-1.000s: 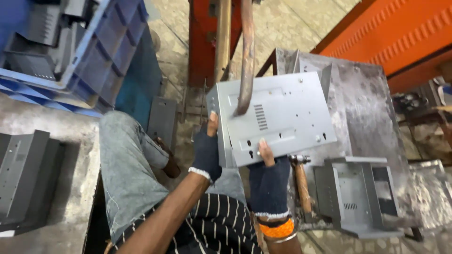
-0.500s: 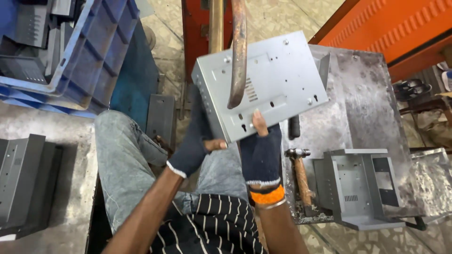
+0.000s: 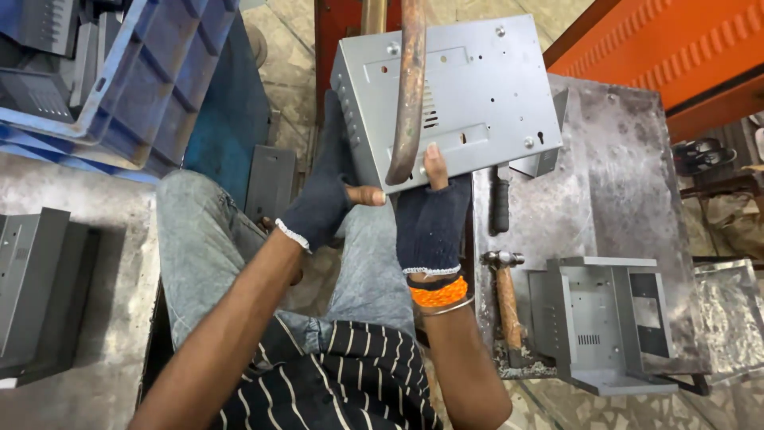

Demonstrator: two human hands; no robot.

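Note:
Both my hands, in dark fingerless gloves, hold a grey sheet-metal box [image 3: 469,95] with small holes and a vent grille, lifted above my lap. My left hand [image 3: 322,199] grips its left side wall. My right hand [image 3: 434,215] holds its near edge, with the thumb on the flat face. A rusty curved metal bar [image 3: 407,87] crosses in front of the box.
A steel worktable [image 3: 613,191] on the right carries a hammer [image 3: 505,295], a dark-handled tool [image 3: 500,199] and an open grey metal chassis [image 3: 605,318]. A blue plastic crate [image 3: 151,87] with metal parts sits upper left. Grey metal housings [image 3: 32,287] lie at left. Orange machine frame [image 3: 676,48] upper right.
I have lifted the grey box up and away from my lap, and tilted it; my left hand slid up along its left side.

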